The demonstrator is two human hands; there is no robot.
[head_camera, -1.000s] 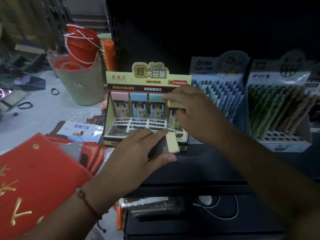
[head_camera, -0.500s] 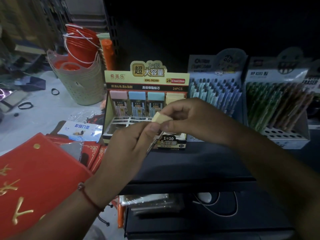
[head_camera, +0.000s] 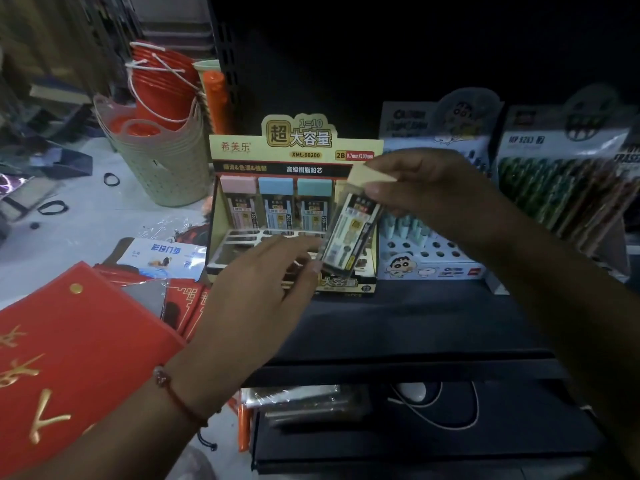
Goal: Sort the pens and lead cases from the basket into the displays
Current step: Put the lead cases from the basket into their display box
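A clear lead case [head_camera: 349, 233] with a pale yellow cap is tilted in front of the yellow lead display [head_camera: 292, 157]. Pink, blue and green-capped cases [head_camera: 277, 206] stand in its back row. Two pen displays [head_camera: 433, 209] stand to the right, with pens upright

Right hand [head_camera: 429, 199] raised, fingers pinching; left hand [head_camera: 256, 292] lower, fingers relaxed, reaching forward.
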